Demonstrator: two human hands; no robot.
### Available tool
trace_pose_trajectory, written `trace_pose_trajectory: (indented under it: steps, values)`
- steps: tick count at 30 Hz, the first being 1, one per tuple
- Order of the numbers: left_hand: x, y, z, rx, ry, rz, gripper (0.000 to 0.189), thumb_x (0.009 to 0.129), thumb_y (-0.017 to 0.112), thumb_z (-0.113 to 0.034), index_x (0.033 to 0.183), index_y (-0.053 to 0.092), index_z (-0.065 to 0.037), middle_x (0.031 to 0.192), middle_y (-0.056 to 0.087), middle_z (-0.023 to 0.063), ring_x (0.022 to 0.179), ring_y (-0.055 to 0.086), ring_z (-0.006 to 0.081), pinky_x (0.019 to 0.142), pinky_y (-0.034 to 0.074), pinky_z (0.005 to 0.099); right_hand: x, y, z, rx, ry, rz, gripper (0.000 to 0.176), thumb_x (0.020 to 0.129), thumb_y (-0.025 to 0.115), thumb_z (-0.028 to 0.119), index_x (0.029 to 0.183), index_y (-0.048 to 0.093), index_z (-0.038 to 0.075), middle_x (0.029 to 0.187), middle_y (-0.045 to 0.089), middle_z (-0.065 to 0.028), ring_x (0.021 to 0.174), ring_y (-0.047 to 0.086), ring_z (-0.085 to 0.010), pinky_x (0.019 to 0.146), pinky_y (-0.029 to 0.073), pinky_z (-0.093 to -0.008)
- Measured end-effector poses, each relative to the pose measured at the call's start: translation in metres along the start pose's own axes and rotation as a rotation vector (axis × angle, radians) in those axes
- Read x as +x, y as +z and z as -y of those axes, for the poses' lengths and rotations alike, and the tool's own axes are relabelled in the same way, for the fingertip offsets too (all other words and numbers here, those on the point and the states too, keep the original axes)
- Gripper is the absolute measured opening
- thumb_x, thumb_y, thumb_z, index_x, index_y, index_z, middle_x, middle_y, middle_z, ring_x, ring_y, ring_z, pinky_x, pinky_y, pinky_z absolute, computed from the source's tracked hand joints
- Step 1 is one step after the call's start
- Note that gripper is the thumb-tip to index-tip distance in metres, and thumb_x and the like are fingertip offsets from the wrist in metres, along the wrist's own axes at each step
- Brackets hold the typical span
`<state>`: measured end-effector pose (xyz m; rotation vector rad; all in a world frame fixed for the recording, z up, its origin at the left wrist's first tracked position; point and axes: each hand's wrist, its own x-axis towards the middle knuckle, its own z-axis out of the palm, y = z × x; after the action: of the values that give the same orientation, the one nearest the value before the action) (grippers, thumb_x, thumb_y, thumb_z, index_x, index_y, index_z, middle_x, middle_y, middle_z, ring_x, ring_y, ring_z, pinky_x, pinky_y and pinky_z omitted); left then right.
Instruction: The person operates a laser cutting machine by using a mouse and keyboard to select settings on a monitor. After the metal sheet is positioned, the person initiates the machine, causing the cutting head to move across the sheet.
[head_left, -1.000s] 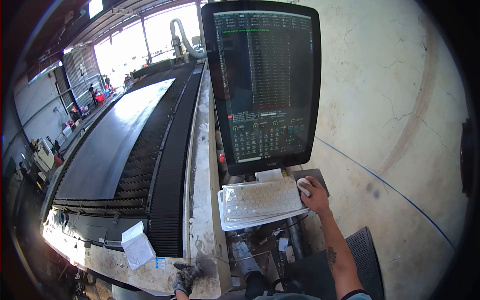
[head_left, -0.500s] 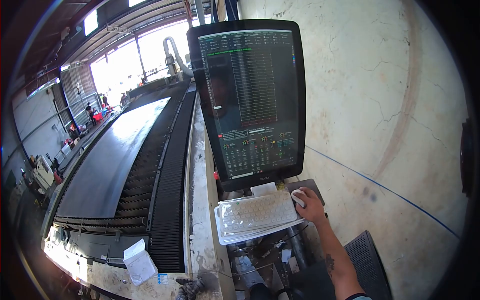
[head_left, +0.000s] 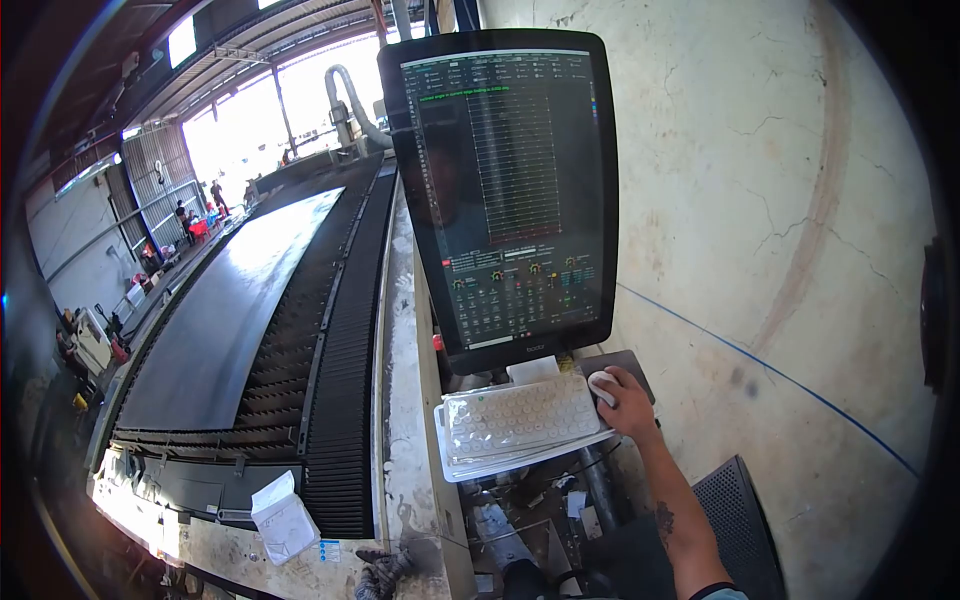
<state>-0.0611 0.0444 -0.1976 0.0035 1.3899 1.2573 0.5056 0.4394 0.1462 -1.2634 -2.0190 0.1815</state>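
My right hand (head_left: 628, 408) is closed over a white computer mouse (head_left: 603, 388), which rests on a dark mouse pad (head_left: 634, 372). Left of it lies a white keyboard (head_left: 520, 418) under a clear, wrinkled plastic cover, on a white tray (head_left: 462, 474). Above the keyboard stands a tall black monitor (head_left: 505, 195). Its dark screen shows a column of horizontal lines in a drawing, with rows of icons and dials below. My left hand is out of view.
A large metal sheet (head_left: 230, 310) lies on the slatted machine bed (head_left: 275, 385) at left. Folded paper (head_left: 285, 520) and what looks like grey gloves (head_left: 382, 573) rest on the machine's edge. A blue cable (head_left: 770, 370) runs along the cracked pale surface at right.
The whole view has shifted slightly. A small pale label at the screen's left side is gone. My right hand stays on the mouse.
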Motion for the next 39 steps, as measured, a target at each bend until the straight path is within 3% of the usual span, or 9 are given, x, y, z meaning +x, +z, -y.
trace_pose_trajectory:
  steps: [8,11,13,18,28,30,37,38,39]
  values:
    - [-0.001,-0.027,0.013,-0.222,-0.009,-0.179,0.058,0.113,0.035,-0.047,0.134,0.068,-0.005,0.129,0.074,0.0105,0.114,0.071,0.0222,0.096,0.059,0.0358,0.0,0.009,-0.013,-0.01,-0.069,-0.033,0.044,0.082,0.075,0.019,0.126,0.075,0.012,0.144,0.061,-0.0171,0.129,0.062,-0.0378,0.11,0.051,-0.0443]
    - [-0.012,-0.025,0.011,-0.237,-0.105,-0.33,0.051,0.111,0.039,-0.054,0.12,0.073,-0.016,0.103,0.078,0.0028,0.079,0.073,0.0189,0.064,0.059,0.0382,0.004,0.009,-0.006,-0.003,-0.084,0.01,0.047,0.081,0.074,0.016,0.128,0.073,0.01,0.143,0.062,-0.0183,0.13,0.061,-0.0391,0.111,0.051,-0.0454]
    - [0.015,-0.043,0.027,-0.031,0.0,-0.418,0.05,0.109,0.045,-0.045,0.115,0.074,-0.005,0.1,0.077,0.0117,0.084,0.07,0.0229,0.072,0.057,0.0434,0.003,0.006,-0.005,0.002,-0.028,-0.006,0.049,0.081,0.072,0.013,0.13,0.071,0.009,0.142,0.062,-0.0196,0.131,0.06,-0.0405,0.112,0.049,-0.046]
    - [-0.044,0.008,0.001,-0.115,0.005,-0.491,0.041,0.106,0.054,-0.051,0.099,0.073,-0.015,0.078,0.073,0.0052,0.058,0.066,0.0223,0.054,0.052,0.0409,0.003,0.013,-0.02,-0.012,-0.095,0.0,0.049,0.079,0.069,0.008,0.128,0.071,0.006,0.141,0.062,-0.0201,0.132,0.059,-0.041,0.114,0.047,-0.0459]
    - [-0.057,0.02,-0.015,0.02,-0.119,-0.552,0.052,0.099,0.06,-0.059,0.089,0.073,-0.009,0.073,0.071,0.0143,0.055,0.064,0.0289,0.051,0.05,0.0456,0.004,0.012,-0.011,-0.04,-0.064,-0.007,0.05,0.077,0.066,0.003,0.127,0.072,0.005,0.141,0.062,-0.0191,0.132,0.059,-0.0403,0.114,0.046,-0.0462]
    - [-0.057,0.019,-0.014,0.01,-0.152,-0.527,0.058,0.095,0.059,-0.067,0.105,0.074,-0.012,0.092,0.078,0.0137,0.065,0.069,0.0296,0.061,0.053,0.0504,0.004,0.012,-0.01,-0.039,-0.058,-0.011,0.049,0.077,0.066,0.003,0.127,0.072,0.005,0.142,0.061,-0.019,0.132,0.059,-0.0404,0.114,0.047,-0.0461]
    - [-0.006,-0.026,0.02,-0.411,-0.08,-0.31,0.031,0.109,0.054,-0.036,0.093,0.065,-0.012,0.075,0.067,0.0086,0.056,0.067,0.019,0.047,0.057,0.0333,0.005,0.011,-0.011,-0.012,-0.085,-0.016,0.048,0.077,0.067,0.005,0.125,0.072,0.004,0.139,0.063,-0.0193,0.127,0.062,-0.0405,0.111,0.049,-0.0453]
    - [0.003,-0.035,0.024,-0.411,-0.081,-0.307,0.031,0.109,0.054,-0.036,0.093,0.065,-0.012,0.075,0.067,0.0086,0.056,0.067,0.019,0.047,0.057,0.0333,0.005,0.011,-0.009,-0.009,-0.088,-0.011,0.048,0.077,0.067,0.005,0.124,0.072,0.004,0.139,0.063,-0.0194,0.126,0.063,-0.0406,0.11,0.05,-0.0453]
    - [0.016,-0.046,0.031,-0.31,-0.115,-0.313,0.041,0.103,0.057,-0.05,0.095,0.069,-0.011,0.08,0.071,0.0115,0.06,0.068,0.0254,0.052,0.054,0.0428,0.005,0.011,-0.01,-0.012,-0.088,-0.011,0.048,0.077,0.067,0.005,0.124,0.072,0.004,0.139,0.063,-0.0194,0.126,0.063,-0.0406,0.11,0.05,-0.0453]
